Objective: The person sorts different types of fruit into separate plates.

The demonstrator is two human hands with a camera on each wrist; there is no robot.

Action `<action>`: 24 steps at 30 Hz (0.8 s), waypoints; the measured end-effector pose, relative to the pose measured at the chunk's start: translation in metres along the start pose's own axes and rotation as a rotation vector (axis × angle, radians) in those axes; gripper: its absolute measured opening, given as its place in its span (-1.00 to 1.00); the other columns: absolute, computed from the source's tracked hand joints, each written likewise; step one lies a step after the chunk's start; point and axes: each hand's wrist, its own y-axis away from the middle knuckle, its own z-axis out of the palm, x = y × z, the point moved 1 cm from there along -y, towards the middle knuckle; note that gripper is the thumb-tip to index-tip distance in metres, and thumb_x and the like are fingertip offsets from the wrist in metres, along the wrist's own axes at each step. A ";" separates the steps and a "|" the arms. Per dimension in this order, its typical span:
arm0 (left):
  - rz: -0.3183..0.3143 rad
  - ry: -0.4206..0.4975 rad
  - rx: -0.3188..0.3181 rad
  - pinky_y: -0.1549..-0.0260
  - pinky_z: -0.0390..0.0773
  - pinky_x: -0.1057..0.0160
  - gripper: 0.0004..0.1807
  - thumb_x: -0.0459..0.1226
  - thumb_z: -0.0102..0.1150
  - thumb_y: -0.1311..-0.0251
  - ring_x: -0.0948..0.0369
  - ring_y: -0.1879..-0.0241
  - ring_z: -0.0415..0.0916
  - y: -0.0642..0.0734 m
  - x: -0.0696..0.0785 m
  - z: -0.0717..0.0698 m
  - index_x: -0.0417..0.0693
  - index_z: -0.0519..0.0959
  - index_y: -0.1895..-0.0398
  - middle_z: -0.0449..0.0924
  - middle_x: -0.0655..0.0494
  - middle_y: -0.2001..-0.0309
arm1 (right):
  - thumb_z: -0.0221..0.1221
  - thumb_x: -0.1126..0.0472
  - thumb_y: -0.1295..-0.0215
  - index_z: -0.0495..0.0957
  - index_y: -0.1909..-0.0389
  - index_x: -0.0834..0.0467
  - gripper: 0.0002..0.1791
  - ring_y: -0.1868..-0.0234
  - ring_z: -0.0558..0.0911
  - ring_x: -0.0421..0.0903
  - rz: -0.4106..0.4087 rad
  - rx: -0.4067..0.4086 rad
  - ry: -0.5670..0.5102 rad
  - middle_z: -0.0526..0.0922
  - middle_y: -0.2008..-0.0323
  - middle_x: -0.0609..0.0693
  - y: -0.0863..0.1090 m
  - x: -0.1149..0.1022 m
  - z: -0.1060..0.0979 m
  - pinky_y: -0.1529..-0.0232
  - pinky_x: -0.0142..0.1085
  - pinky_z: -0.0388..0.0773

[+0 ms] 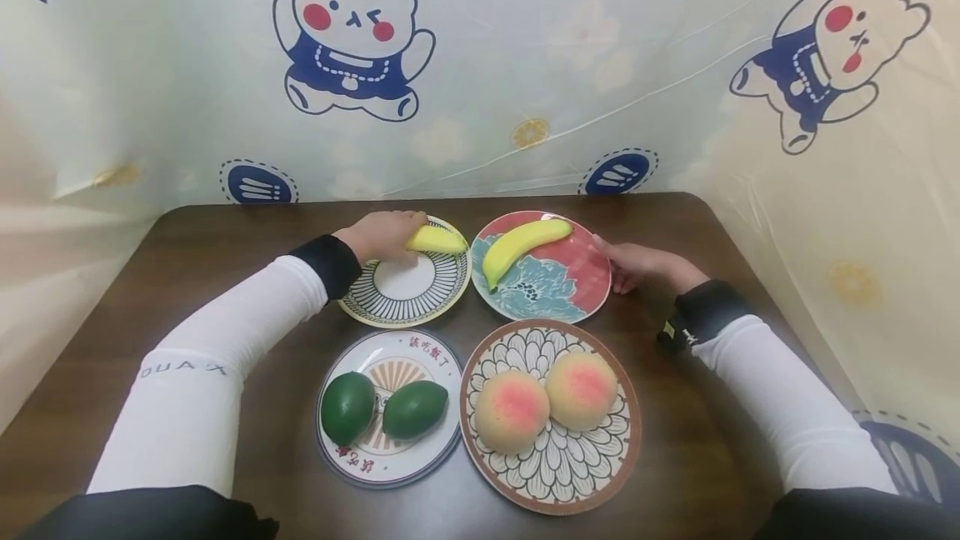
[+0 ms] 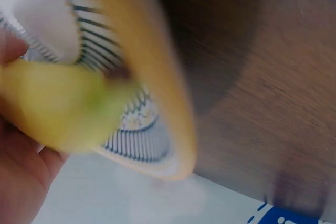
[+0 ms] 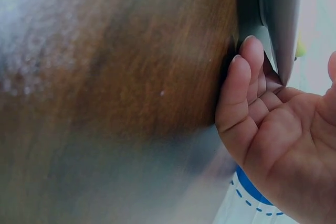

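Note:
My left hand (image 1: 386,237) grips a yellow banana (image 1: 437,240) over the back left plate (image 1: 438,297), which has a yellow rim and dark radiating stripes. In the left wrist view the stem end of the banana (image 2: 68,103) sticks out past the fingers, blurred, in front of the striped plate. My right hand (image 1: 647,265) holds the right edge of the red and teal flowered plate (image 1: 588,277), thumb at the rim. The right wrist view shows fingers (image 3: 239,90) curled below that plate's edge (image 3: 281,30). Another banana (image 1: 521,247) lies on the flowered plate.
At the front left, a white plate (image 1: 390,473) with red characters bears two dark green fruits (image 1: 415,409). A brown-rimmed petal-patterned plate (image 1: 558,498) beside it bears two peaches (image 1: 512,411). The brown wooden table (image 1: 247,273) backs onto a printed cloth (image 1: 487,48).

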 end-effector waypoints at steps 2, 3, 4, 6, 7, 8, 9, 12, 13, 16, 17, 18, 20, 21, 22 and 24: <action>-0.030 0.051 0.006 0.08 0.55 0.00 -0.43 -0.21 0.27 -0.24 0.00 0.18 0.51 0.004 0.003 -0.007 -0.17 0.28 -0.24 0.54 -0.11 0.12 | -0.45 -0.39 -0.56 0.35 -0.22 0.37 -0.11 0.33 0.59 -0.08 0.001 0.002 -0.005 0.58 0.35 -0.02 0.001 0.001 0.000 0.19 -0.35 0.63; -0.042 0.087 0.013 0.11 0.56 0.02 -0.43 -0.20 0.26 -0.27 0.01 0.21 0.52 0.006 0.006 -0.013 -0.15 0.24 -0.25 0.54 -0.11 0.15 | -0.45 -0.39 -0.56 0.35 -0.22 0.37 -0.11 0.33 0.59 -0.08 0.000 0.006 -0.004 0.58 0.35 -0.02 0.002 0.001 0.000 0.19 -0.35 0.63; -0.048 0.121 0.019 0.13 0.58 0.04 -0.41 -0.20 0.24 -0.31 0.02 0.22 0.54 0.007 0.008 -0.019 -0.14 0.21 -0.29 0.53 -0.12 0.15 | -0.45 -0.39 -0.56 0.35 -0.23 0.37 -0.10 0.33 0.59 -0.08 0.001 0.013 -0.002 0.58 0.35 -0.02 0.003 0.002 -0.001 0.19 -0.35 0.63; -0.056 0.198 0.036 0.22 0.65 0.06 -0.33 -0.17 0.18 -0.37 0.03 0.27 0.58 0.007 0.017 -0.034 -0.14 0.12 -0.41 0.51 -0.13 0.13 | -0.45 -0.40 -0.55 0.35 -0.24 0.37 -0.10 0.34 0.58 -0.07 0.008 0.029 0.001 0.56 0.37 -0.01 0.006 0.003 -0.005 0.21 -0.34 0.62; -0.053 0.240 0.047 0.27 0.66 0.08 -0.31 -0.16 0.16 -0.39 0.03 0.29 0.59 0.006 0.022 -0.042 -0.14 0.08 -0.44 0.49 -0.14 0.11 | -0.46 -0.39 -0.56 0.34 -0.25 0.37 -0.10 0.35 0.58 -0.07 0.007 0.035 0.005 0.56 0.38 -0.01 0.007 0.003 -0.006 0.22 -0.34 0.62; -0.040 0.274 0.064 0.31 0.68 0.11 -0.29 -0.16 0.14 -0.41 0.04 0.30 0.59 0.003 0.029 -0.051 -0.16 0.06 -0.47 0.48 -0.15 0.10 | -0.45 -0.39 -0.56 0.34 -0.25 0.36 -0.10 0.35 0.58 -0.07 0.009 0.038 0.006 0.56 0.39 -0.01 0.009 0.004 -0.008 0.23 -0.34 0.62; -0.027 0.309 0.077 0.34 0.67 0.14 -0.29 -0.17 0.12 -0.43 0.04 0.32 0.59 0.001 0.037 -0.060 -0.19 0.05 -0.48 0.47 -0.16 0.10 | -0.45 -0.38 -0.56 0.34 -0.25 0.36 -0.11 0.36 0.58 -0.07 0.010 0.039 0.005 0.55 0.39 -0.02 0.010 0.005 -0.009 0.23 -0.34 0.62; -0.005 0.375 0.104 0.36 0.67 0.18 -0.34 -0.15 0.12 -0.43 0.07 0.33 0.57 -0.010 0.067 -0.081 -0.23 0.13 -0.44 0.48 -0.14 0.11 | -0.45 -0.38 -0.56 0.35 -0.21 0.36 -0.12 0.35 0.57 -0.07 0.004 0.023 -0.013 0.55 0.40 -0.03 0.010 0.006 -0.010 0.22 -0.35 0.60; -0.003 0.388 0.105 0.34 0.67 0.19 -0.36 -0.14 0.13 -0.42 0.09 0.32 0.56 -0.015 0.079 -0.086 -0.24 0.16 -0.42 0.50 -0.13 0.11 | -0.45 -0.38 -0.56 0.35 -0.21 0.36 -0.12 0.34 0.57 -0.07 -0.002 0.020 -0.016 0.55 0.40 -0.03 0.010 0.006 -0.010 0.21 -0.35 0.60; -0.007 0.392 0.075 0.31 0.67 0.22 -0.35 -0.09 0.14 -0.42 0.12 0.30 0.58 -0.033 0.115 -0.087 -0.22 0.20 -0.41 0.53 -0.08 0.11 | -0.48 -0.40 -0.55 0.33 -0.23 0.35 -0.10 0.31 0.56 -0.06 -0.014 0.014 -0.034 0.54 0.38 -0.03 0.008 0.006 -0.008 0.19 -0.34 0.59; -0.003 0.385 0.058 0.31 0.68 0.24 -0.35 -0.09 0.15 -0.42 0.13 0.31 0.58 -0.039 0.127 -0.083 -0.23 0.21 -0.41 0.54 -0.07 0.10 | -0.49 -0.40 -0.54 0.33 -0.24 0.34 -0.09 0.31 0.56 -0.06 -0.017 0.014 -0.039 0.54 0.38 -0.03 0.007 0.005 -0.007 0.19 -0.34 0.59; 0.002 0.374 0.040 0.31 0.68 0.26 -0.35 -0.08 0.15 -0.41 0.14 0.31 0.59 -0.045 0.138 -0.078 -0.25 0.23 -0.39 0.54 -0.07 0.10 | -0.49 -0.40 -0.54 0.34 -0.24 0.34 -0.09 0.31 0.56 -0.06 -0.021 0.016 -0.045 0.54 0.38 -0.03 0.006 0.005 -0.006 0.19 -0.34 0.59; 0.022 0.357 -0.006 0.31 0.69 0.27 -0.36 -0.05 0.21 -0.38 0.14 0.31 0.61 -0.056 0.158 -0.063 -0.27 0.29 -0.33 0.55 -0.06 0.10 | -0.52 -0.39 -0.55 0.34 -0.22 0.34 -0.10 0.33 0.57 -0.07 -0.033 0.011 -0.067 0.54 0.39 -0.03 0.005 0.005 -0.005 0.19 -0.34 0.61; 0.036 0.335 -0.020 0.30 0.67 0.30 -0.39 -0.05 0.23 -0.37 0.16 0.30 0.60 -0.060 0.167 -0.055 -0.27 0.33 -0.28 0.55 -0.04 0.12 | -0.52 -0.37 -0.56 0.36 -0.18 0.35 -0.11 0.34 0.57 -0.08 -0.040 0.008 -0.081 0.54 0.40 -0.03 0.005 0.005 -0.004 0.20 -0.34 0.61; 0.042 0.318 -0.035 0.27 0.66 0.32 -0.41 -0.07 0.25 -0.35 0.16 0.29 0.60 -0.064 0.174 -0.047 -0.27 0.36 -0.24 0.54 -0.03 0.13 | -0.51 -0.35 -0.58 0.37 -0.15 0.36 -0.13 0.34 0.57 -0.09 -0.043 0.007 -0.103 0.54 0.41 -0.03 0.004 0.006 -0.003 0.21 -0.34 0.62; 0.037 0.305 -0.065 0.20 0.64 0.31 -0.48 -0.07 0.29 -0.33 0.14 0.25 0.59 -0.069 0.186 -0.035 -0.23 0.41 -0.15 0.53 -0.01 0.17 | -0.50 -0.31 -0.60 0.39 -0.10 0.37 -0.16 0.35 0.57 -0.11 -0.055 0.002 -0.140 0.55 0.41 -0.03 0.004 0.007 -0.001 0.22 -0.36 0.62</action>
